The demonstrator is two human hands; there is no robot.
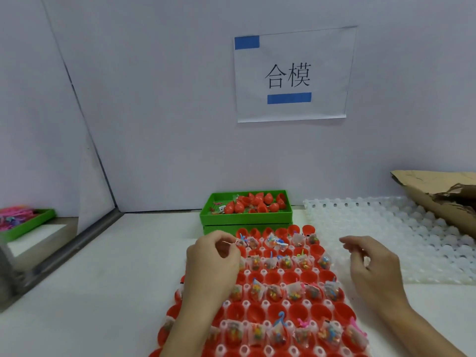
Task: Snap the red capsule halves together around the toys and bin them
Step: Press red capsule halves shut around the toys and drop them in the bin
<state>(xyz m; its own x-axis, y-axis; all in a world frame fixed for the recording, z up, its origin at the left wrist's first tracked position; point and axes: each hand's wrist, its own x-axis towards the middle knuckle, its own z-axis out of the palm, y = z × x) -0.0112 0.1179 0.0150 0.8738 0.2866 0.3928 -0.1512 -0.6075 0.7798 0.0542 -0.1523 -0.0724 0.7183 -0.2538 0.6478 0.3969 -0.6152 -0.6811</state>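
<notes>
Dozens of red capsule halves sit in a white moulded tray at 6 o'clock on the tabletop, in alternating rows: some rows hold a small clear toy packet in each cup, the rows between stand bare. At 12 o'clock from the tray, touching its far edge, a green bin already holds a heap of closed red capsules and a few loose bits.

The left hand is at the tray's 10 o'clock corner, thumb and forefinger pinching a packet with a thin coloured toy sticking out of it. The right hand hovers just off the tray's 2 o'clock edge with loosely curled fingers, holding nothing.

The step in hand looks like seating that far-left packet before closing its capsule. To do it well, I would tuck the film and the protruding stem fully below the cup's rim, since anything caught in the seam will likely stop the halves snapping. The free right hand should take a bare half from the adjacent row, bring it down square over the filled one, and press evenly until it catches. Working the far row first keeps the reach to the bin short.

Further out, an empty white tray lies at 2 o'clock, torn cardboard at 3 o'clock, a second green bin of pink toys at 9 o'clock, and a paper sign hangs on the wall.
</notes>
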